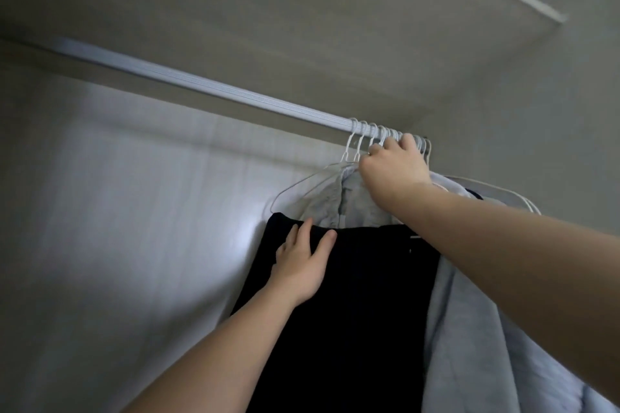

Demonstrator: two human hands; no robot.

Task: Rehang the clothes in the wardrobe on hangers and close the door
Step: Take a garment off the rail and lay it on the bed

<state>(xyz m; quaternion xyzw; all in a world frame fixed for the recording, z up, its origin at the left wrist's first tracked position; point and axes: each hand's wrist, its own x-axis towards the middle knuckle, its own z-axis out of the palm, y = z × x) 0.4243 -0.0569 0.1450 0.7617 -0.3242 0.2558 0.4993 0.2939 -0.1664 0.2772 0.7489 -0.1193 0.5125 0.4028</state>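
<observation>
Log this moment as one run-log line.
left hand flat on black garment | right hand grips hanger hooks at rail | grey shirt hangs behind

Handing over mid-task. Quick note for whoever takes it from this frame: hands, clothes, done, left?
Left hand: flat, fingers straight, resting on the top edge of the black garment.
Right hand: up at the silver ribbed rail, fingers curled round the hooks of the white wire hangers; which hook it holds is hidden.
Clothes: black garment in front, crumpled grey shirt behind it, pale blue garment to its right, bunched at the rail's right end.
Done: these three look hung.
Left: seat the black garment's hook if needed, release, close the door (out of view).
</observation>
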